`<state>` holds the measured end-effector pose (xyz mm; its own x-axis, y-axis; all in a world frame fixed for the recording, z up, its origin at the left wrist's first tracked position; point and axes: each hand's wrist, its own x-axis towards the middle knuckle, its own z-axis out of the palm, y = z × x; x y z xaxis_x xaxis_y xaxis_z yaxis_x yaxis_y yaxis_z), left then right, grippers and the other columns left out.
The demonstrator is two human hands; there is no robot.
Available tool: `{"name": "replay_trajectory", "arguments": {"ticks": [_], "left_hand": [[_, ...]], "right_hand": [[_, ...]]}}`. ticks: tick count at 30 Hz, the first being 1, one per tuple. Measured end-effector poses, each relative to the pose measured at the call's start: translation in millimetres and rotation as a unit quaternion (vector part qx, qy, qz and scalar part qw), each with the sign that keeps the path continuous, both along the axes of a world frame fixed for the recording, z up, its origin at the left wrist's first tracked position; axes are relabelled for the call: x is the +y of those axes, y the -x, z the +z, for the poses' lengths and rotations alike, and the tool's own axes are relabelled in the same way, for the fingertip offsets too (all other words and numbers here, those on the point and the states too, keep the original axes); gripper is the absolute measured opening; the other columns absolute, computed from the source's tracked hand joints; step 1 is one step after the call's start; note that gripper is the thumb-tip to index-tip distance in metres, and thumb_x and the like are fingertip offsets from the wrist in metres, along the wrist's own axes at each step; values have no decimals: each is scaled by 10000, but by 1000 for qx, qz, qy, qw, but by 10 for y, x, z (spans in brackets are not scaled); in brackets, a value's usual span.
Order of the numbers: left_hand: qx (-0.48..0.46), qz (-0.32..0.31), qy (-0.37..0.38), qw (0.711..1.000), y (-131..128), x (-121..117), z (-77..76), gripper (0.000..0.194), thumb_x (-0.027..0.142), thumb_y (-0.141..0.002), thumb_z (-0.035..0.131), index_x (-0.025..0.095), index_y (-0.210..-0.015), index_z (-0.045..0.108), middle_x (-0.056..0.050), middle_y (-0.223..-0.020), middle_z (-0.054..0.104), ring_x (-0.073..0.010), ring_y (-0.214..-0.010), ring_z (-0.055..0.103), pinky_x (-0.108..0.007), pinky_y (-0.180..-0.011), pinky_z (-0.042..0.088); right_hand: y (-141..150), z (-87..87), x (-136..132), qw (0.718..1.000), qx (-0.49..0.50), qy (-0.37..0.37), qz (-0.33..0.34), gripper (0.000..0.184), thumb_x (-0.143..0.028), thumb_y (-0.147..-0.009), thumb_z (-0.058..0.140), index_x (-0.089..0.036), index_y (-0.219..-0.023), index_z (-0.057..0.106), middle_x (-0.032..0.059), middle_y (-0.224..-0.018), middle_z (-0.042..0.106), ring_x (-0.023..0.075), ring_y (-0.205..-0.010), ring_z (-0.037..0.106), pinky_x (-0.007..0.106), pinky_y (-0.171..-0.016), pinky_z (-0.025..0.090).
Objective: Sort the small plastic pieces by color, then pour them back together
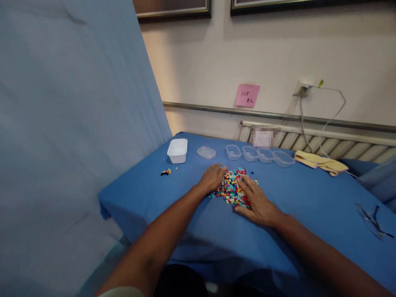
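Note:
A heap of small, bright, multicoloured pieces point(230, 187), too small to tell whether beads or capsules, lies on the blue tablecloth point(192, 222). At its left edge rests my left hand point(212, 178), fingers stretched forward and cupped along the heap. My right hand point(256, 202) lies on the right side with its fingers spread, touching the pieces. Neither hand grips anything that I can see; the undersides of both are hidden. Farther left is a small cluster of yellow, black and reddish pieces point(166, 172), apart from the heap.
Behind the heap stand a white tub point(177, 152), clear plastic lids point(206, 152) and a row of several clear containers point(233, 152). A yellow cloth point(321, 162) lies at the back right, glasses point(374, 222) at the right. A curtain point(77, 103) hangs on the left; a radiator point(312, 144) is behind.

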<state>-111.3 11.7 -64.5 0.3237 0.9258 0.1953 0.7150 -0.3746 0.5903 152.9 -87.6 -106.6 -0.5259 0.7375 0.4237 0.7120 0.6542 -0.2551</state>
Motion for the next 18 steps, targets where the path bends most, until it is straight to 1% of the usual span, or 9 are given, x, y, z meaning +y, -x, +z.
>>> {"name": "replay_trajectory", "arguments": {"ticks": [3,5,7,10,12,14,15,16,18], "left_hand": [[-29,-33,-22,999,-198,12,38,697,544,-1198,181,138,-1255,746,-191,-1399,769,-285,-1376,695,-462,-1267,477],[-53,-43,-21,997,-212,1,72,744,553,-1204,123,160,-1146,753,-155,-1265,807,-258,-1224,746,-419,-1162,558],[-88,-42,-17,995,-150,10,102,785,598,-1203,112,164,-1112,761,-145,-1228,816,-254,-1170,757,-408,-1118,583],[-95,-11,-33,995,13,100,132,754,598,-1206,160,159,-1194,773,-161,-1335,798,-275,-1299,726,-440,-1206,531],[-50,14,-32,998,112,199,135,718,590,-1202,202,153,-1275,766,-194,-1456,749,-326,-1445,654,-528,-1289,449],[3,22,-1,1000,167,293,121,730,611,-1193,210,148,-1373,744,-232,-1577,670,-400,-1565,553,-658,-1324,360],[21,17,17,999,172,327,108,742,622,-1191,204,151,-1407,735,-239,-1612,643,-426,-1593,521,-706,-1322,334],[36,6,32,999,163,348,92,743,627,-1190,199,167,-1438,727,-226,-1638,627,-431,-1609,505,-722,-1324,323],[36,-45,45,997,109,349,57,716,615,-1195,213,195,-1473,723,-178,-1654,631,-386,-1612,522,-656,-1350,339]], "right_hand": [[306,92,177,1000,3,-22,-5,854,-611,-1088,661,-259,-1809,368,229,-1863,337,436,-1716,357,702,-1352,377],[453,143,284,1000,5,-28,-4,741,-586,-1113,626,-259,-1758,462,228,-1821,421,430,-1680,426,702,-1344,392],[539,180,357,1000,10,-28,-9,684,-577,-1131,595,-259,-1730,506,224,-1787,480,421,-1654,470,700,-1337,402],[546,228,403,1000,8,-20,-13,701,-605,-1138,570,-248,-1738,505,213,-1799,472,410,-1669,455,697,-1350,383],[465,262,429,1000,10,-10,-9,706,-627,-1139,554,-263,-1743,508,184,-1825,443,397,-1687,429,696,-1364,359],[321,281,496,999,29,8,-22,695,-645,-1146,516,-265,-1728,537,166,-1821,455,383,-1691,428,683,-1377,348],[233,278,551,998,45,21,-42,698,-658,-1149,489,-252,-1712,562,171,-1806,477,380,-1685,439,675,-1380,349],[140,267,620,995,63,39,-67,716,-679,-1149,461,-230,-1693,586,183,-1785,506,382,-1678,452,669,-1382,351],[-33,224,781,984,96,85,-125,784,-749,-1133,412,-204,-1653,628,200,-1741,558,397,-1659,480,683,-1379,352]]}}
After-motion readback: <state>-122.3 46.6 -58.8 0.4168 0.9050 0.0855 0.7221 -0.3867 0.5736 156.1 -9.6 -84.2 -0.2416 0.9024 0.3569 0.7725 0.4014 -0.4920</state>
